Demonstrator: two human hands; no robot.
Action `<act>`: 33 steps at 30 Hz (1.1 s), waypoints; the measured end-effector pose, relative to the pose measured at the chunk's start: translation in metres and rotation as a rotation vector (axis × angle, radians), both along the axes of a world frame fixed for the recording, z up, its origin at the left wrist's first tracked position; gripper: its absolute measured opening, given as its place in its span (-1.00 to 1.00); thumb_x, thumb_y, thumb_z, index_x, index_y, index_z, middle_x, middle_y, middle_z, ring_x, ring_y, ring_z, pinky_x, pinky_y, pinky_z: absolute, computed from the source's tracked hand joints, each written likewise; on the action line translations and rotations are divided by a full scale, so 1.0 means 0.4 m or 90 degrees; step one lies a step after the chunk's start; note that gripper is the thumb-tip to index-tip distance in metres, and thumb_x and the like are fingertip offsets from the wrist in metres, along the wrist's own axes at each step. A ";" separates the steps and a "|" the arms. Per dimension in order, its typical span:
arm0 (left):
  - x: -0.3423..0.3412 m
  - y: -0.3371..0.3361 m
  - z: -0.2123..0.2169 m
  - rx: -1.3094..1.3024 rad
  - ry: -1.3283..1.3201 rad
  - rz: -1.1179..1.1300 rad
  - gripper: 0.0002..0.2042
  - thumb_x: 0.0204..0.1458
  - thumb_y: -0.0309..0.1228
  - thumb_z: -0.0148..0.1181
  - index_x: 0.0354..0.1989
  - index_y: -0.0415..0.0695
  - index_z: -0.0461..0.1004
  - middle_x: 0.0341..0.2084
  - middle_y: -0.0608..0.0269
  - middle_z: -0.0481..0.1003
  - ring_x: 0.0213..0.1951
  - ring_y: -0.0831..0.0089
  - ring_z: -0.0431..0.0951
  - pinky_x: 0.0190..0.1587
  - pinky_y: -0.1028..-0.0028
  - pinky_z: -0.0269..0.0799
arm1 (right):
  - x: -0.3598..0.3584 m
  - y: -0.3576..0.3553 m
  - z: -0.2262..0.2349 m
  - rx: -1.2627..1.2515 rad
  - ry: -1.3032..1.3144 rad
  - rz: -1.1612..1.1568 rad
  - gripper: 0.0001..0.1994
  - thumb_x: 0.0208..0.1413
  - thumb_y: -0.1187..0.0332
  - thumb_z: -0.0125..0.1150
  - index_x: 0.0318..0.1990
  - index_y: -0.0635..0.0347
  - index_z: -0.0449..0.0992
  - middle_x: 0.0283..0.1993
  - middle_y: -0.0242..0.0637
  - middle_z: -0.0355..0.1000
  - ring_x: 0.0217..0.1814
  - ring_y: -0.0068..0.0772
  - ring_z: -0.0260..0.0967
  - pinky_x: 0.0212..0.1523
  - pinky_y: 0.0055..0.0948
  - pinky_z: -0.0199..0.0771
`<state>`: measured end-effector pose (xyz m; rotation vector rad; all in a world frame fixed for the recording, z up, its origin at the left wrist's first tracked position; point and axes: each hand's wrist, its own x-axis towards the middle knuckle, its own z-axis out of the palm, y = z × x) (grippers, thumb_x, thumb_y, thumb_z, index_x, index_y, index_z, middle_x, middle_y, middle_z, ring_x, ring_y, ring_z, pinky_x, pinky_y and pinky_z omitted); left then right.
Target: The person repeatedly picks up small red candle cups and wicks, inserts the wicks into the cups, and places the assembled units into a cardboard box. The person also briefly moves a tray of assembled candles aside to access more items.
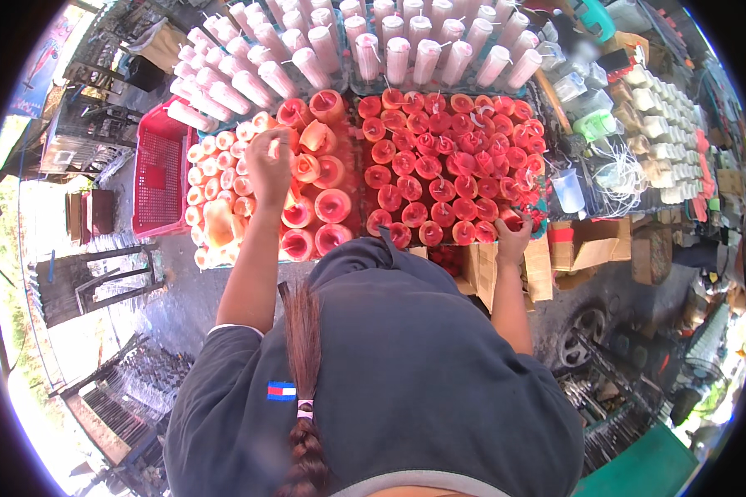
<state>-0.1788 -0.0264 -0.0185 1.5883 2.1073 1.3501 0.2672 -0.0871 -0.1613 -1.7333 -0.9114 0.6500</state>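
My left hand [270,166] is raised over the left-hand group of orange-pink candles [222,161], its fingers pinched together. A pale bit shows at the fingertips, too small to name. Just right of that hand are larger hollow candles [333,205] and petal-shaped orange wax pieces [305,169]. A dense block of red candles [428,166], many with wicks showing, fills the right-hand side. At its near right corner, my right hand [514,238] has thumb and fingers around a red candle [512,221].
Tall pale pink pillar candles [396,60] with wicks stand in rows behind. A red plastic crate [159,170] sits at the left. To the right are a clear plastic cup [569,191], a tangle of white string [620,177] and egg-tray-like moulds [670,132]. Cardboard boxes [593,246] stand below.
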 end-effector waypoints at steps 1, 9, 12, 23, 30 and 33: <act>0.034 0.003 0.009 0.021 0.040 -0.048 -0.83 0.02 -0.34 0.18 -0.34 -0.19 0.54 -0.29 0.15 0.52 -0.13 0.24 0.44 -0.03 0.35 0.29 | 0.006 0.004 -0.017 0.025 0.182 -0.052 -0.53 -0.23 0.42 0.37 -0.10 0.24 0.33 -0.16 -0.23 0.35 -0.18 -0.35 0.38 -0.25 -0.46 0.46; 0.267 -0.003 0.040 -0.324 -0.330 -0.270 -0.60 -0.04 -0.17 0.27 -0.15 -0.25 0.45 -0.24 0.09 0.50 -0.26 0.45 0.51 -0.18 0.46 0.40 | -0.130 0.097 0.370 0.098 -0.285 0.308 -0.46 -0.20 0.40 0.38 -0.01 0.16 0.26 -0.13 -0.20 0.37 -0.16 -0.30 0.42 -0.12 -0.41 0.45; 0.378 -0.003 0.001 -0.460 -0.468 -0.441 -0.33 -0.08 -0.05 0.30 0.06 -0.31 0.24 -0.20 0.02 0.47 -0.27 0.43 0.53 -0.16 0.44 0.44 | -0.252 0.113 0.423 -0.018 -0.162 0.433 -0.43 -0.23 0.45 0.38 0.02 0.18 0.29 -0.08 -0.23 0.38 -0.13 -0.39 0.40 -0.13 -0.48 0.44; 0.415 -0.015 0.001 -0.160 -0.785 -0.294 -0.59 -0.01 -0.39 0.28 -0.01 -0.31 0.40 -0.17 0.20 0.45 -0.20 0.54 0.51 -0.15 0.57 0.43 | -0.370 0.127 0.349 -0.083 0.474 0.426 -0.48 0.23 0.15 0.01 0.28 0.13 0.13 0.06 -0.40 0.32 -0.03 -0.67 0.28 -0.21 -0.65 0.36; 0.377 0.003 0.019 -0.140 -0.677 -0.378 -0.68 0.01 -0.36 0.25 -0.05 -0.14 0.51 -0.34 0.40 0.34 -0.25 0.65 0.29 -0.16 0.65 0.26 | -0.411 0.124 0.343 0.056 0.510 0.380 -0.56 0.26 0.11 -0.11 0.21 0.12 0.24 -0.11 -0.46 0.41 -0.26 -0.76 0.32 -0.40 -0.73 0.35; 0.379 -0.002 0.017 -0.122 -0.635 -0.362 -0.71 0.02 -0.37 0.24 -0.06 -0.11 0.52 -0.38 0.41 0.34 -0.30 0.65 0.28 -0.22 0.65 0.25 | -0.432 0.117 0.361 0.063 0.581 0.336 -0.58 0.28 0.09 -0.16 0.15 0.15 0.30 -0.14 -0.41 0.43 -0.26 -0.68 0.37 -0.37 -0.64 0.43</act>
